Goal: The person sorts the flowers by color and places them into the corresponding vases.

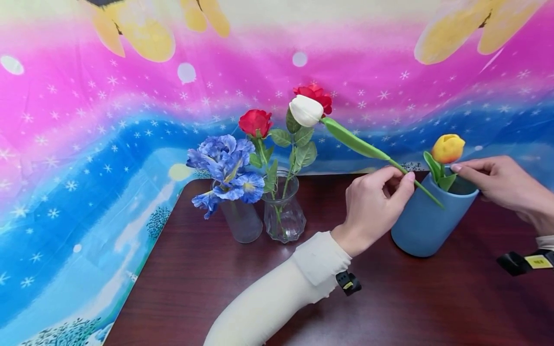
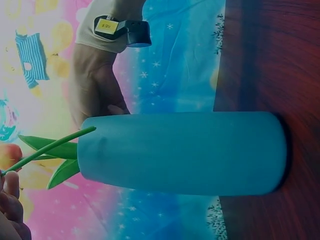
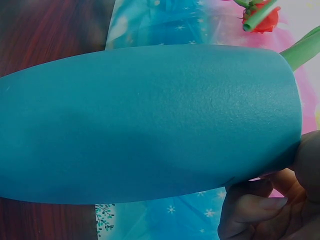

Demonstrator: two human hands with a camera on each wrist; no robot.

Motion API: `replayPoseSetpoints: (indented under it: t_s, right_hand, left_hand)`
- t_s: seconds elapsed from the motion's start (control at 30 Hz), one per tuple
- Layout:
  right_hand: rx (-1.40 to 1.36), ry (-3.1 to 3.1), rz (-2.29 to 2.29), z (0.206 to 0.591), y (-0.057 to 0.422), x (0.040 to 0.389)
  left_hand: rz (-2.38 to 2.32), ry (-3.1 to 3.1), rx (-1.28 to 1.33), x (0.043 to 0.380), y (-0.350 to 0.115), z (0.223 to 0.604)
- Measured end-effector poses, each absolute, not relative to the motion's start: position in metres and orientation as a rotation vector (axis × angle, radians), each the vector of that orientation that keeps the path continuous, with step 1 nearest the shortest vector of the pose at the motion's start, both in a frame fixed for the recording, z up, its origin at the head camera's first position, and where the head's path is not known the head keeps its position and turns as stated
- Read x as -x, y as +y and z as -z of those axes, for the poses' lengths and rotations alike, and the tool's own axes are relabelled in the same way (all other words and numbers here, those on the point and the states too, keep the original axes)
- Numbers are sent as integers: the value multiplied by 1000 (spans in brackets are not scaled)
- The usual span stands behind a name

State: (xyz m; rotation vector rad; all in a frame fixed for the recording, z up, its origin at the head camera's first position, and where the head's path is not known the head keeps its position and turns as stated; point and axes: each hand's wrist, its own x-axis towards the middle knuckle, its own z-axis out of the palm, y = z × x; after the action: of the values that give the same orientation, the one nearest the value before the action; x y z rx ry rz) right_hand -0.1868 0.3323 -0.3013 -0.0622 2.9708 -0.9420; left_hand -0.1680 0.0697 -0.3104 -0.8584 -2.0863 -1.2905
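My left hand [image 1: 375, 206] pinches the green stem of a white tulip [image 1: 305, 111] between thumb and fingers. The tulip slants, its bloom up to the left, the bare stem end just in front of a blue vase's [image 1: 421, 226] rim. At the vase's right side, my right hand [image 1: 508, 185] grips the rim, thumb at the top edge and fingers beyond the wall. A yellow-orange tulip [image 1: 448, 148] with green leaves stands in that vase. The right wrist view shows the vase wall [image 3: 150, 125] large, with curled fingers [image 3: 250, 207] at its mouth.
Left of my hands, a clear glass vase [image 1: 285, 221] holds two red roses [image 1: 255, 123]. Beside it a second clear vase [image 1: 242, 223] bears blue flowers [image 1: 227, 168]. All stand on a dark wooden table [image 1: 182, 288] before a colourful printed cloth [image 1: 130, 96].
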Motion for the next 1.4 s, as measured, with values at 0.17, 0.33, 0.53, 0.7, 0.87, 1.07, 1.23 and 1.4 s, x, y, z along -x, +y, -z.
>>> replayPoseSetpoints:
  t_s: [0.17, 0.33, 0.53, 0.7, 0.87, 1.07, 1.23, 1.4]
  right_hand:
    - [62, 2970, 949, 301, 333, 187]
    - [64, 2967, 958, 301, 332, 187]
    - [59, 2966, 949, 301, 332, 187]
    - [54, 2973, 945, 300, 332, 188]
    - [57, 2966, 948, 301, 332, 188]
    - [67, 2956, 950, 301, 334, 188]
    - [73, 2936, 981, 302, 335, 187]
    - [90, 2952, 1046, 301, 337, 187]
  left_hand:
    - [1274, -2073, 876, 170, 74, 305]
    - [1294, -2060, 876, 173, 78, 302]
    - [1323, -2050, 850, 178, 81, 301]
    - [1320, -2043, 834, 180, 82, 299]
    - [1319, -2035, 814, 180, 83, 298]
    - [1222, -2110, 767, 183, 85, 297]
    - [1181, -2138, 755, 187, 86, 299]
    - [1121, -2165, 775, 189, 90, 301]
